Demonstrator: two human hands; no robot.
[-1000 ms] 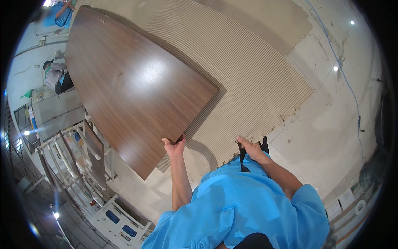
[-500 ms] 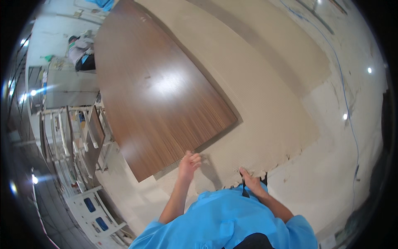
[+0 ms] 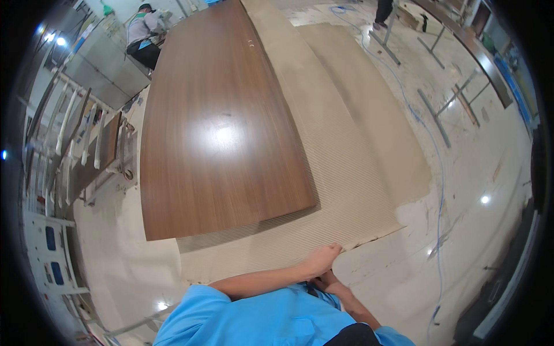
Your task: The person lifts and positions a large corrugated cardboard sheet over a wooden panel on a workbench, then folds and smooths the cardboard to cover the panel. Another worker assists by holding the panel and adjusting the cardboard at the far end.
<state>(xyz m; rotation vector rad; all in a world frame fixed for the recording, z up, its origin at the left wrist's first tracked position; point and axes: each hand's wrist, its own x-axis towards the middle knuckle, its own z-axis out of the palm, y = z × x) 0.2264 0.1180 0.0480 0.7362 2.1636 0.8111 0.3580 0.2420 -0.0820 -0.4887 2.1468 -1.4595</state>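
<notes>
My left hand point(image 3: 324, 260) reaches across my body to the right, fingers curled closed, over the near edge of the corrugated cardboard point(image 3: 346, 202). What it holds, if anything, is hidden. Just below it, close to my waist, is my right hand point(image 3: 329, 282); its fingers are mostly covered, and something dark shows beside them. Beyond my hands lies a large brown wood-grain panel point(image 3: 231, 173), flat on top of the cardboard. A bright light reflects in its glossy face.
Metal racks with panels point(image 3: 95, 155) stand at the left, above a white frame point(image 3: 55, 254). A person point(image 3: 144, 34) crouches at the far left. A blue cable point(image 3: 441, 202) runs along the floor at the right, near metal stands point(image 3: 435, 118). Another person's legs point(image 3: 384, 11) show far right.
My left hand has moved right from near the panel's edge to just above my right hand. My view has turned and shifted, showing more of the floor and stands at the right.
</notes>
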